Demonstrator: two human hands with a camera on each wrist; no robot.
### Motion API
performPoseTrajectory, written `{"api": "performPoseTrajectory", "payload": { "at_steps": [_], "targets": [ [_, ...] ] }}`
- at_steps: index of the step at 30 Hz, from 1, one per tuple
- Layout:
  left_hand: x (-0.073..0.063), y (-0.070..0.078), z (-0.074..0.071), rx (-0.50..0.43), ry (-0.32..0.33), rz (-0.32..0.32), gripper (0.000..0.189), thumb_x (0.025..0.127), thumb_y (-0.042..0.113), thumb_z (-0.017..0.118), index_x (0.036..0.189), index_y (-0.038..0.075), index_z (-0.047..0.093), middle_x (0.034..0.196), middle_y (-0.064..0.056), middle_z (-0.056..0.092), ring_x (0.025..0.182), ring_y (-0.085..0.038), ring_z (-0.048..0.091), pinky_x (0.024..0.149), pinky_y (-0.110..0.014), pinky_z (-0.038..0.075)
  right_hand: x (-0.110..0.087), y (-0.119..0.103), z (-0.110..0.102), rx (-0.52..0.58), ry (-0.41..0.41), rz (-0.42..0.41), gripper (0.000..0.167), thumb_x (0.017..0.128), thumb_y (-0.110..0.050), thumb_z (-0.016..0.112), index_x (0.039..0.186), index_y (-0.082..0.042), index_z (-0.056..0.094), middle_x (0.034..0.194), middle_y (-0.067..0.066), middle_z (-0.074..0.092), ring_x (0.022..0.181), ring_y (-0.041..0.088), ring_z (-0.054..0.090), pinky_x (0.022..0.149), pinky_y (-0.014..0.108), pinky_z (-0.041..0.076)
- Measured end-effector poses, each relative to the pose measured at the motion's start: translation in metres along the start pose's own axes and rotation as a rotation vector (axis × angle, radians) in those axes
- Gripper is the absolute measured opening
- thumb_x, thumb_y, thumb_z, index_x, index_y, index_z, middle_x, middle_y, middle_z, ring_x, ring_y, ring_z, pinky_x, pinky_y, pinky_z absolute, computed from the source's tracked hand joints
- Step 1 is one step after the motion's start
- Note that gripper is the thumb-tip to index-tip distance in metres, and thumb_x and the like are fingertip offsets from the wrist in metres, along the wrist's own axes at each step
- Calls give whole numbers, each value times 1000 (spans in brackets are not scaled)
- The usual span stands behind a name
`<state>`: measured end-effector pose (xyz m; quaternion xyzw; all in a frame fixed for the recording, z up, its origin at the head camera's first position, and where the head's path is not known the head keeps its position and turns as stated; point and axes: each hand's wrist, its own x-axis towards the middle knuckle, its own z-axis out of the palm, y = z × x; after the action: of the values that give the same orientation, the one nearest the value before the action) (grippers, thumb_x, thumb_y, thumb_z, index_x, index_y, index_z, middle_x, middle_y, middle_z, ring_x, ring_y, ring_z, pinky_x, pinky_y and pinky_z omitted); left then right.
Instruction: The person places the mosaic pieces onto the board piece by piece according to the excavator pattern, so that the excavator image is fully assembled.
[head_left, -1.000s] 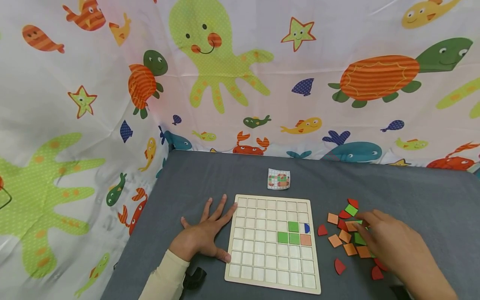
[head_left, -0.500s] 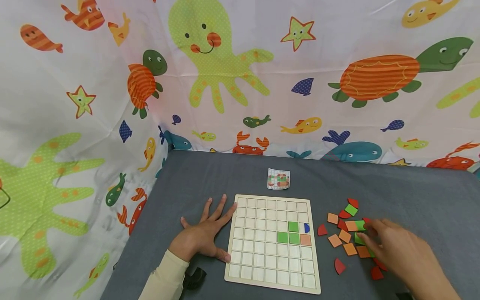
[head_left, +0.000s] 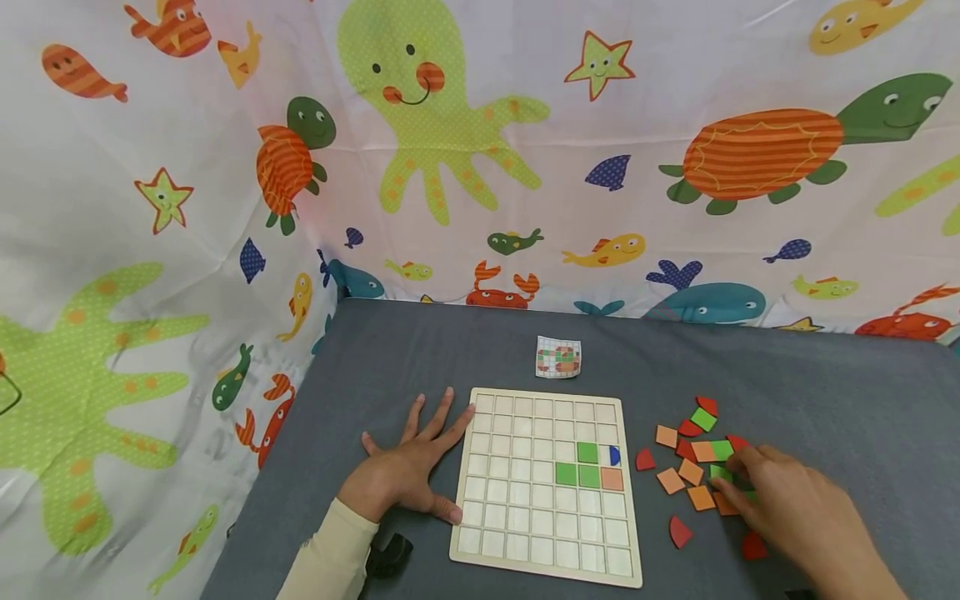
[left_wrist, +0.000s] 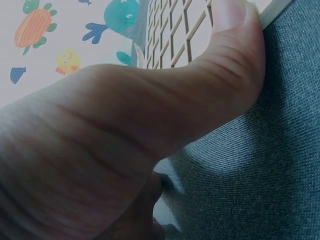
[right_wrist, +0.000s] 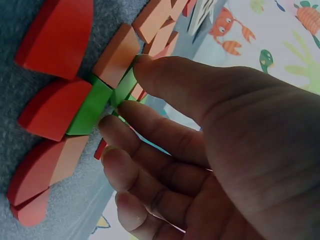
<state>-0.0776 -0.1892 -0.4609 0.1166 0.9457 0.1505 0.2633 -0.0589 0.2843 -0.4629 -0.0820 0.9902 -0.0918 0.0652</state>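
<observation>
A pale wooden grid board (head_left: pixel 525 521) lies on the grey cloth, with green square tiles (head_left: pixel 587 452), a salmon square (head_left: pixel 612 479) and a blue half-round piece (head_left: pixel 614 455) in its cells. My left hand (head_left: pixel 405 475) lies with fingers spread beside it, the thumb and a fingertip touching its left edge; in the left wrist view the thumb (left_wrist: pixel 235 55) rests on the rim. Over the loose pieces at right, my right hand (head_left: pixel 798 500) pinches a green square tile (right_wrist: pixel 124 89) between thumb and index finger. The other fingers are loosely bent.
Loose orange squares (head_left: pixel 701 498), red quarter-round pieces (head_left: pixel 679 532) and another green square (head_left: pixel 702 419) lie scattered right of the board. A small printed pattern card (head_left: pixel 558 358) lies behind it. A curtain with sea animals (head_left: pixel 480 150) hangs at the back and left.
My right hand has moved slightly down and left among the loose pieces, its thumb and index finger coming to a green square tile. The left hand and the board stay put.
</observation>
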Motion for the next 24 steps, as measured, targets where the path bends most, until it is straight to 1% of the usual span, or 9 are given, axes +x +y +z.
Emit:
{"api": "performPoseTrajectory", "payload": {
  "at_steps": [3, 9, 12, 16, 20, 24],
  "targets": [
    [0, 0, -1, -2, -1, 1, 140, 61, 64, 97, 170, 47, 10, 178, 10, -11, 163, -35, -15, 94, -99, 0, 1, -1, 1, 0, -5, 4, 34, 85, -33, 91, 97, -6, 75, 80, -2, 61, 66, 16, 56, 56, 45, 54],
    [0, 0, -1, -7, -1, 2, 140, 61, 63, 97, 170, 46, 11, 178, 10, -11, 163, -35, -15, 94, -99, -1, 5, -5, 0, -4, -42, 11, 38, 83, -28, 92, 108, -3, 75, 88, 3, 63, 71, 19, 58, 60, 48, 55],
    [1, -1, 0, -6, 0, 4, 139, 61, 63, 97, 170, 46, 11, 178, 10, -10, 163, -35, -15, 94, -99, -1, 6, -7, 0, 1, -60, 4, 40, 82, -24, 92, 112, -4, 75, 94, 7, 64, 74, 21, 58, 61, 49, 56],
    [0, 0, -1, -9, -2, 3, 139, 61, 63, 97, 170, 46, 11, 178, 10, -10, 163, -35, -15, 94, -99, -1, 5, -9, 1, 6, -68, -11, 42, 82, -20, 91, 117, -6, 74, 98, 10, 63, 75, 22, 57, 59, 48, 55],
    [-1, 1, -2, -9, -3, 3, 139, 61, 62, 97, 170, 46, 11, 178, 9, -10, 163, -35, -15, 94, -99, -1, 3, -9, 2, 11, -33, -36, 43, 81, -15, 90, 119, -8, 72, 100, 11, 64, 78, 23, 59, 59, 48, 55],
    [-1, 1, -2, -9, -4, 9, 139, 62, 62, 96, 170, 45, 11, 178, 9, -10, 163, -35, -15, 94, -99, 0, 2, -9, 4, 18, 0, -56, 44, 81, -13, 90, 118, -6, 68, 100, 9, 64, 80, 23, 61, 60, 49, 56]
  ]
}}
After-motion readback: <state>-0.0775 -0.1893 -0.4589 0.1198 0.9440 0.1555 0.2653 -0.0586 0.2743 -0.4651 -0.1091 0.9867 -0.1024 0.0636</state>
